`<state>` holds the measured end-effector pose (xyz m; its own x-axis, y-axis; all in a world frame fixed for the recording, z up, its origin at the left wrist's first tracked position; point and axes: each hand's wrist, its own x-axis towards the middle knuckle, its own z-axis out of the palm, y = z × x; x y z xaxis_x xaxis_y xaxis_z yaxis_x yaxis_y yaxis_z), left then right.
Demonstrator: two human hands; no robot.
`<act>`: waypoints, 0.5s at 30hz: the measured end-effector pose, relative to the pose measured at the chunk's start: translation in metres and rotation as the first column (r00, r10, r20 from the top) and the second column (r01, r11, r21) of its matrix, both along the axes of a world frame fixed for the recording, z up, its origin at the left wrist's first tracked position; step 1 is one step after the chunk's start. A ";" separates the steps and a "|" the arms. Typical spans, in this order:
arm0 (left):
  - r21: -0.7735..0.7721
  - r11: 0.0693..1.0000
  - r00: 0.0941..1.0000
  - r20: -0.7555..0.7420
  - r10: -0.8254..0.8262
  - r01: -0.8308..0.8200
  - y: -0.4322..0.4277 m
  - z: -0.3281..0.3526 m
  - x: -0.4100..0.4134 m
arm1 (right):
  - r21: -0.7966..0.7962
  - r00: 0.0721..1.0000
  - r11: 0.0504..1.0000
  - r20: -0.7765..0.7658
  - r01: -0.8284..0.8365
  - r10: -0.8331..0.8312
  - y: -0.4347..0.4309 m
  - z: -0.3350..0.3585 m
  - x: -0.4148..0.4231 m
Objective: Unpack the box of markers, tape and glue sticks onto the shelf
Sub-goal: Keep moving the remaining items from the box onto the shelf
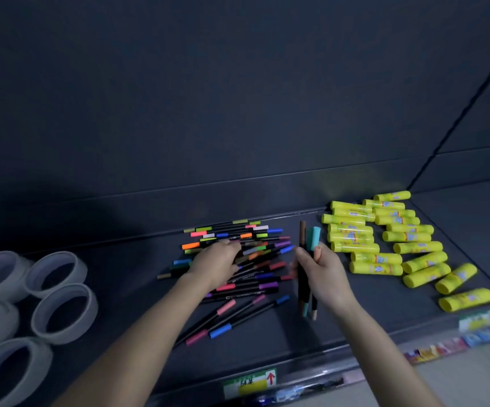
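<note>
R hand, just right of frame ctr, is clenched round a small bundle of three or so markers, held near-upright w/ caps poking out above and below the fist. Prob. gathering them so they can go down aligned, not scattered.

L hand lies on top of the loose marker pile at frame ctr, fingers bent down into it. Can't tell if it pinches one or only presses and rakes; the fingertips are hidden among the pens.

The pile is fanned out, most pens lying roughly left-right, a few strays skewed toward the lower edge, so it reads as tipped out and not yet tidied.

Glue sticks sit in rough rows at right of frame, well apart from the pens. Tape rolls lie flat at lower left. Each kind has its own zone on the dark shelf, which looks like sorting by type.

Box not in view. Judging by this, unpacking is mostly done; neatening the markers remains.

A price-label strip runs along the shelf's front edge.
</note>
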<state>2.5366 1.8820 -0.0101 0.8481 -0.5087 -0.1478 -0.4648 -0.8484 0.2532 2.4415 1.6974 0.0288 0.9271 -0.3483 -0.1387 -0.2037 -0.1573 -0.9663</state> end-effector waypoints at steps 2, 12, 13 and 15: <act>-0.050 0.999 1.000 -0.031 0.007 -0.008 0.001 -0.003 0.003 | -0.023 1.000 1.000 0.008 -0.002 0.002 0.003 0.002 0.003; -0.190 0.978 0.997 -0.025 0.079 -0.082 0.024 -0.011 0.006 | -0.235 0.986 0.958 -0.013 -0.164 0.166 0.022 0.001 0.035; -0.212 0.972 0.995 -0.014 0.098 -0.098 0.028 -0.012 0.004 | -0.293 0.979 0.936 -0.012 -0.197 0.203 0.025 0.001 0.040; -0.264 0.954 0.989 0.001 0.147 -0.142 0.037 -0.014 0.001 | -0.426 0.956 0.862 -0.028 -0.274 0.290 0.030 0.001 0.050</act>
<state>2.5381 1.9192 -0.0237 0.9169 -0.3990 -0.0072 -0.3496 -0.8118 0.4678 2.4913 1.7273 0.0295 0.9961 -0.0886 -0.0033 -0.0557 -0.5963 -0.8009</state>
